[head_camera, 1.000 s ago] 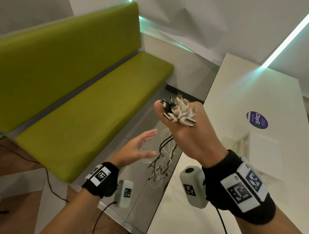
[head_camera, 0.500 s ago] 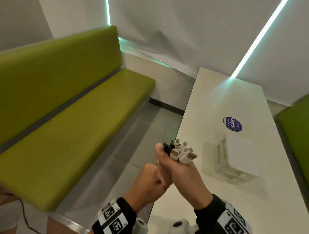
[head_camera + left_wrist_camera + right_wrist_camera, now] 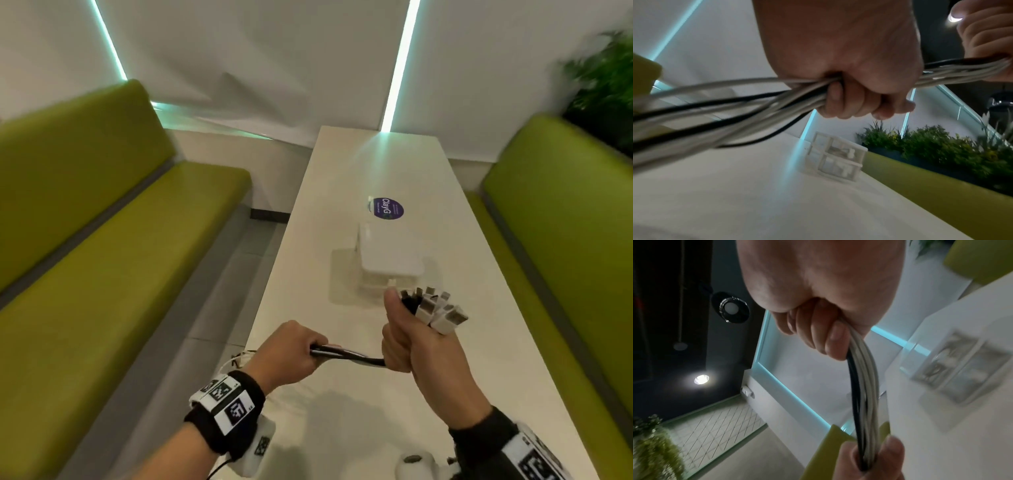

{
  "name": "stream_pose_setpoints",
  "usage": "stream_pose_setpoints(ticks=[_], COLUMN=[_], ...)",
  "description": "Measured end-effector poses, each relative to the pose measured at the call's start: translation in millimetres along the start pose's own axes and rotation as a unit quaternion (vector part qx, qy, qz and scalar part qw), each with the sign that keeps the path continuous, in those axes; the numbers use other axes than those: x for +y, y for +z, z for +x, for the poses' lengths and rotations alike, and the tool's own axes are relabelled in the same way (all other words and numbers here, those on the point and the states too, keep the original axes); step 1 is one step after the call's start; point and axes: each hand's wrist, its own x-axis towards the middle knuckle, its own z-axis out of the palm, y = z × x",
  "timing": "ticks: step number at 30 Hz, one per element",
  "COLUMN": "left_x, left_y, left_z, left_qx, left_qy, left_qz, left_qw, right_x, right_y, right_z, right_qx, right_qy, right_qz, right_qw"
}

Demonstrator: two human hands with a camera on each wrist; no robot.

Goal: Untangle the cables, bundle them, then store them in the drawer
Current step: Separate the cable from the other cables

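Note:
A bundle of white and black cables [image 3: 346,354] stretches between my two hands above the near end of the white table [image 3: 342,222]. My right hand [image 3: 416,346] grips the bundle just below its plug ends [image 3: 436,308], which fan out above the fist. My left hand [image 3: 291,353] grips the same cables [image 3: 760,104] a short way to the left; their loose tails trail off behind that wrist. In the right wrist view the cables [image 3: 863,386] run down from my right fist to the left hand. A small white drawer unit [image 3: 388,260] stands on the table just beyond my right hand.
Green benches [image 3: 102,274] run along both sides of the table, the right one [image 3: 565,240] backed by plants [image 3: 603,85]. A round purple sticker [image 3: 388,210] lies on the table beyond the drawer unit. Grey floor shows between the left bench and the table.
My left hand, open a second ago, has closed round the cables and slid left away from the right fist. Both hands have come over the table, and the view has swung right.

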Motion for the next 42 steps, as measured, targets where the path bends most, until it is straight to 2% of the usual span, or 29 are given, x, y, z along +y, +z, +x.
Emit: stream_pose_setpoints(ticks=[4,6,11,14,17,20,24,26,28,31,33,37,39,42], left_x=[41.2,54.1,47.3,41.5,54.5,88.4,115.2,113.4,105.1,96.7,92.8,84.2,84.1,80.7], left_y=[20.1,25.6,16.9,9.4,-0.3,-3.8,25.4,39.1,49.3,52.9,50.7,50.9,52.1,54.2], left_z=[-5.5,-9.1,-13.5,-11.7,-13.7,-8.4,4.7,8.3,8.9,3.2,0.9,1.2,2.1,5.2], left_qx=[-0.041,-0.057,-0.081,-0.071,-0.047,0.04,0.015,0.026,0.042,0.048,0.064,0.115,0.09,0.06], left_qy=[0.015,0.014,-0.117,-0.136,-0.084,0.016,0.104,0.102,0.089,0.111,0.131,0.181,0.161,0.143], left_qz=[0.124,0.151,0.108,0.108,0.002,-0.067,-0.116,-0.114,-0.053,-0.018,-0.034,0.013,-0.022,-0.039], left_qw=[0.991,0.987,0.984,0.982,0.995,0.997,0.988,0.988,0.994,0.992,0.989,0.977,0.983,0.987], right_x=[21.8,27.9,17.0,13.4,16.1,18.6,20.4,19.2,20.9,29.3,33.4,39.8,43.1,50.7], right_y=[-56.0,-73.7,-83.3,-74.7,-65.9,-56.7,-43.3,-40.1,-39.2,-39.2,-37.9,-35.0,-34.0,-35.4], right_z=[-38.6,-52.7,-52.4,-34.1,-18.0,-8.1,-7.9,-11.6,-15.3,-19.3,-17.9,-8.0,-1.7,3.6], right_qx=[0.027,0.038,0.064,0.066,0.065,0.06,0.053,0.056,0.068,0.08,0.056,-0.018,-0.039,-0.029], right_qy=[-0.001,-0.008,-0.063,-0.084,-0.081,-0.073,-0.062,-0.052,-0.044,-0.037,-0.035,-0.03,-0.031,-0.026], right_qz=[0.062,0.06,0.07,0.088,0.093,0.104,0.129,0.138,0.14,0.16,0.169,0.143,0.152,0.17], right_qw=[0.998,0.997,0.994,0.99,0.99,0.99,0.988,0.988,0.987,0.983,0.983,0.989,0.987,0.985])
